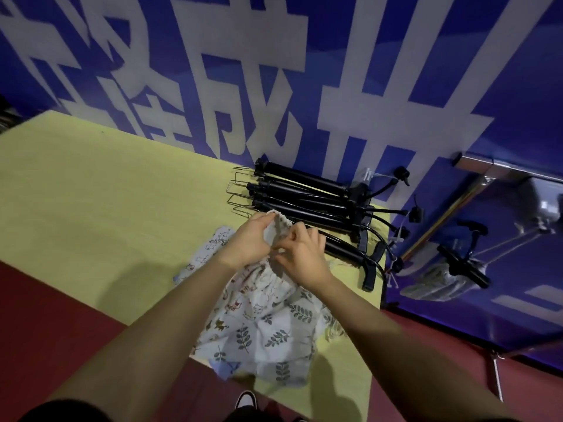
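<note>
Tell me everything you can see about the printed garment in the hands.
The printed garment is pale, thin-looking cloth with small cat figures; leaf sprigs show lower down, perhaps on a second piece. Its gathered waistband is lifted, pinched by the left hand and right hand. The rest lies crumpled on the yellow-green table, near its front edge, beside a stack of black hangers.

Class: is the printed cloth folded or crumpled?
Crumpled: cloth lies rumpled on table; left hand and right hand pinch its gathered edge.

Two hands (248, 243), one hanger pile (307, 202), one table (91, 184)
</note>
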### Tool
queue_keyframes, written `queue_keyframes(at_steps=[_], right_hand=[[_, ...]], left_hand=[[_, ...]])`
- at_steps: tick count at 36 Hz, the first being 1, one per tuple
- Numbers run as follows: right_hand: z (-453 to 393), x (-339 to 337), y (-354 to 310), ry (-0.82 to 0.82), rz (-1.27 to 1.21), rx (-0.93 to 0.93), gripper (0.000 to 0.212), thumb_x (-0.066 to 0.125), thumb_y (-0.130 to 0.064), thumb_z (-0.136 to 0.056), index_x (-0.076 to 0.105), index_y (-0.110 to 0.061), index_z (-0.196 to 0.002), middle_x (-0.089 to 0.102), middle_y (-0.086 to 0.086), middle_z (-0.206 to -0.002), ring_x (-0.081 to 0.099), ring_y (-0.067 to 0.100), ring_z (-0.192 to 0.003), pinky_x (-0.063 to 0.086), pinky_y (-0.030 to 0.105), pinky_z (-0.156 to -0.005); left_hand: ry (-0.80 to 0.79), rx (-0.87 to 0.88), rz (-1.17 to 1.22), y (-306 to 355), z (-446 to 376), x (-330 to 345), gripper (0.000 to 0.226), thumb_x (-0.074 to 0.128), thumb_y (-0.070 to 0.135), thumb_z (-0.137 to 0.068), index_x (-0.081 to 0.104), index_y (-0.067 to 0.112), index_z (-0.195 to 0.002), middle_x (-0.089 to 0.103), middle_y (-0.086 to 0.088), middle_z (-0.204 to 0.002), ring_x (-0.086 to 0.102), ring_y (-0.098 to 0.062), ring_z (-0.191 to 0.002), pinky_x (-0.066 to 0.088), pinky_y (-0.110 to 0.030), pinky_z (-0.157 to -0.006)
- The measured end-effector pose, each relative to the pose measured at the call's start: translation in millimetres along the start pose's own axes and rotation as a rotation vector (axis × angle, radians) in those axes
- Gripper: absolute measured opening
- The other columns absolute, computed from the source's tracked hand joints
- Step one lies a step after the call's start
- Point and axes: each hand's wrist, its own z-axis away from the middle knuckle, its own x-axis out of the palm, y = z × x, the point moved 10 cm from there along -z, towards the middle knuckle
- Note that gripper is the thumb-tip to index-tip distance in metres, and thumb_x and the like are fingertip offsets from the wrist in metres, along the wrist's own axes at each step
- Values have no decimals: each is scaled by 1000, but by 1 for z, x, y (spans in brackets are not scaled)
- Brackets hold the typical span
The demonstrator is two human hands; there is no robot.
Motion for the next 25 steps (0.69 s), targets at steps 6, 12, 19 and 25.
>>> queue_keyframes(at_steps=[6,12,19,25], right_hand=[[-14,-21,8,123,-212,22,19,56,-32,-93,68,-21,-103,44,-2,-99,36,16,-95,20,28,-77],[-57,-32,42,117,-216,221,23,51,-20,-95,58,-12,-116,52,5,-115,45,23,-110,36,32,-91],[-104,-19,87,-81,26,396,47,50,-19,-93,37,-10,-138,42,12,-137,40,34,-125,32,43,-101],[-134,11,114,-295,239,386,49,56,-27,-92,39,-10,-135,47,13,-137,44,34,-125,34,42,-103]], left_hand=[[127,-15,-26,-1,-6,-20,67,59,0,-83,31,6,-144,35,-10,-139,41,-25,-128,32,-26,-103],[224,-71,-110,-3,-29,-43,51,53,2,-86,39,5,-135,34,-11,-138,50,-30,-117,44,-37,-93],[246,-74,-172,-15,-62,-60,45,48,3,-87,41,7,-132,39,-9,-127,56,-30,-95,51,-41,-78],[206,-79,-223,-27,-88,-58,42,48,10,-91,41,8,-133,39,-8,-129,57,-31,-96,45,-34,-73]])
